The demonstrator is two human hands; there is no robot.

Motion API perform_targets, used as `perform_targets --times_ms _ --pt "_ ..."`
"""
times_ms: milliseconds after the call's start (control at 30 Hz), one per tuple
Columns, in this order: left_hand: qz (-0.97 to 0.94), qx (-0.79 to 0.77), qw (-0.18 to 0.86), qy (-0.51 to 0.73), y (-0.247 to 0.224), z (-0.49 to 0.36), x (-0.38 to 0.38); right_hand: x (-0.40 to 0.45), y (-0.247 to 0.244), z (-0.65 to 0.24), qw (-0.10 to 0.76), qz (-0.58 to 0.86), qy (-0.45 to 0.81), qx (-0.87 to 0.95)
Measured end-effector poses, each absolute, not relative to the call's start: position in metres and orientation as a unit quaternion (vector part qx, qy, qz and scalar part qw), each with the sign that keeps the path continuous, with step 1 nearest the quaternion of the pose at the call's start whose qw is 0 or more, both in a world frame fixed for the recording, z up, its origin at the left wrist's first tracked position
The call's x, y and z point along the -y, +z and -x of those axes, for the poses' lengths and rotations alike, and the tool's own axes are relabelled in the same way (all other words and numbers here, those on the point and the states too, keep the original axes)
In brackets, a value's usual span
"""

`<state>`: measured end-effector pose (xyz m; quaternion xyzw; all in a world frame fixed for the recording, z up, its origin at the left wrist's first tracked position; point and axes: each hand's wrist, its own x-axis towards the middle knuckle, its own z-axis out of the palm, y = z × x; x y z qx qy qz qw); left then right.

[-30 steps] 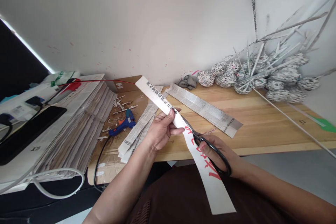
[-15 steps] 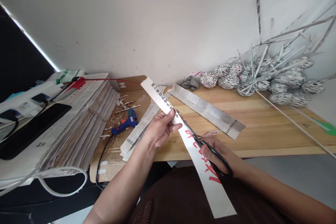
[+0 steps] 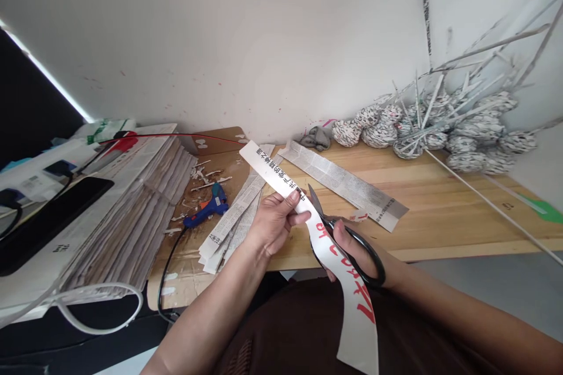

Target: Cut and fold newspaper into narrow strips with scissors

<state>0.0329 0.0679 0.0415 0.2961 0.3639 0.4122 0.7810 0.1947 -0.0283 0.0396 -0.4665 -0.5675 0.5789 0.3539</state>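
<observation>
My left hand (image 3: 275, 220) pinches a long white newspaper strip (image 3: 358, 328) between thumb and fingers. Black printed characters run along its far part, and red ones along the near part, which curls down over my lap. Black-handled scissors (image 3: 372, 255) are in my right hand (image 3: 349, 246), the thumb in one handle loop. Their blades stand apart at the strip's right edge, just beside my left fingertips; the strip hides part of the lower blade and some right fingers. Behind lies another newspaper strip (image 3: 343, 181) on the wooden table. More cut strips (image 3: 233, 211) overlap left of my left hand.
A blue glue gun (image 3: 206, 211) with a black cord lies on cardboard (image 3: 176, 272) among paper scraps. At left, a thick newspaper stack (image 3: 132, 217) carries a black phone-like slab (image 3: 57, 222) and a power strip (image 3: 35, 173). Woven paper balls (image 3: 380, 129) and paper rods line the wall at right.
The scissors have opened, and their blades have swung more upright. The strip's near end now bends and curls lower, while its far end has dropped slightly. My left hand keeps its pinch.
</observation>
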Motion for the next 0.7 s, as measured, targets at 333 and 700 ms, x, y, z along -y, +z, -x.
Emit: perform_targets --times_ms 333,700 --pt "-0.291 -0.372 0.788 0.396 0.041 -0.032 -0.070 0.034 0.043 -0.194 0.366 0.497 0.609 0.499" --pt "-0.296 -0.359 0.797 0.384 0.042 -0.030 -0.078 0.029 0.045 -0.205 0.296 0.489 0.617 0.541"
